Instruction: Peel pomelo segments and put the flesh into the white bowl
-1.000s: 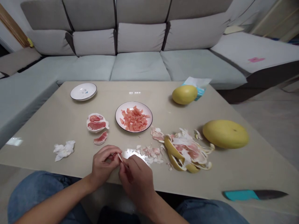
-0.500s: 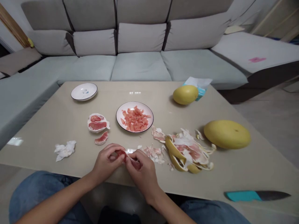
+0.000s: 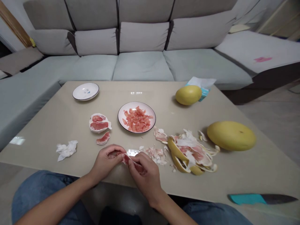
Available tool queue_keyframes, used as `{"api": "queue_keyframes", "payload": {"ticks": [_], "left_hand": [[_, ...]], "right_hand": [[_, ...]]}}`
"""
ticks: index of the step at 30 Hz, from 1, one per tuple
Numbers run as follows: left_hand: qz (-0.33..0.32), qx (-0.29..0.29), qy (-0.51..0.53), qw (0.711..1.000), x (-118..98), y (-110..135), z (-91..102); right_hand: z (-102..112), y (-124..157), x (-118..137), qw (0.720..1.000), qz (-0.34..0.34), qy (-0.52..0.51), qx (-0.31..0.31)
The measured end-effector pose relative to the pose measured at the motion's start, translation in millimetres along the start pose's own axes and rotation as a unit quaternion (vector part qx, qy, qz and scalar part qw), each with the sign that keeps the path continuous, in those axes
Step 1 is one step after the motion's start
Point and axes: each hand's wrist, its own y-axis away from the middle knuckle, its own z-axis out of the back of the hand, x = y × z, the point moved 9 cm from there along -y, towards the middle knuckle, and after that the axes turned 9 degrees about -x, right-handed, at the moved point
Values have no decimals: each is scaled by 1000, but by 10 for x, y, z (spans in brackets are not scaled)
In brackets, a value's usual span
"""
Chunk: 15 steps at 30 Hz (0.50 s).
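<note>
Between my two hands, over the near edge of the table, is a red pomelo segment with pale membrane along it. My left hand pinches its left end between thumb and fingers. Around the right end, my right hand is closed, hiding part of the flesh. Just beyond lies a loose pomelo segment, with a partly peeled pomelo piece behind it. A white plate with a dark rim holds a heap of pink pulp pieces. Scraps of membrane lie right of my hands.
Thick yellow peels are piled at the right. Two whole pomelos stand farther right, one by a tissue pack. A teal-handled knife lies near the front edge. A crumpled tissue and a second plate are left.
My hands have drawn slightly apart, the right one shifting a little rightward, and more of the segment shows between them. The whole view has shifted slightly.
</note>
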Motion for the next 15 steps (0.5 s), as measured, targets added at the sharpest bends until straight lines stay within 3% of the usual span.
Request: {"api": "queue_keyframes", "payload": {"ticks": [5,11,15], "left_hand": [[-18,-45,-18,999,-83,64,35],[101,-75,51,991,130,105,5],[140,-52,96,984,192,94,-39]], "right_hand": [[36,27,52,999,21,5,-38],[6,32,-144,994,-84,-47,-43],[-51,43,-214,992,-108,-65,-21]]}}
